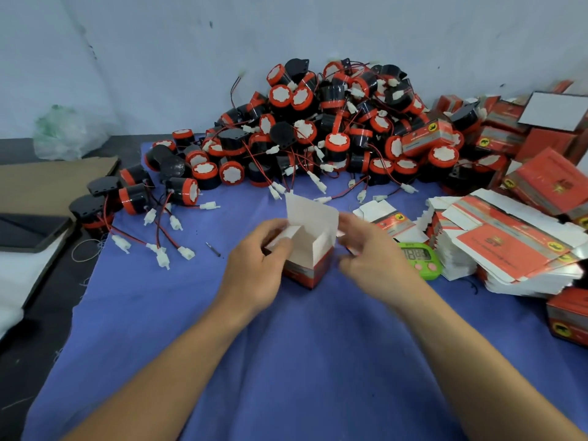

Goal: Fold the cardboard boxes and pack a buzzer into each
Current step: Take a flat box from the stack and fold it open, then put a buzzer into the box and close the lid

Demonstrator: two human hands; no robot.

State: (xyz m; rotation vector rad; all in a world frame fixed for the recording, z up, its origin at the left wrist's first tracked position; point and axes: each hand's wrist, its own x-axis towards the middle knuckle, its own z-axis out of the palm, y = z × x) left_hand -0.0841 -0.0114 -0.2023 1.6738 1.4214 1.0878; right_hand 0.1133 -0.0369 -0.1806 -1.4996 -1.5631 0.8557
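A small red-and-grey cardboard box with a white inside [313,265] stands upright near the middle of the counter, on a blue cloth [286,361] that covers it. Its top is open, with the tall lid flap standing up at the far side. The left hand [257,265] grips the box's left side, fingers curled over the left flap. The right hand [372,256] is just beside the box's right side, fingers bent toward it, but it is blurred and I cannot tell whether it holds the flap.

A big heap of round black buzzers with red rims, red-and-black wires and white plugs [318,128] lies along the far edge of the counter against the wall. At the right edge sits a stack of flat unfolded red box blanks [509,246], with a green digital timer [420,259] touching its left side. Folded red boxes [547,179] are piled in the far right corner.
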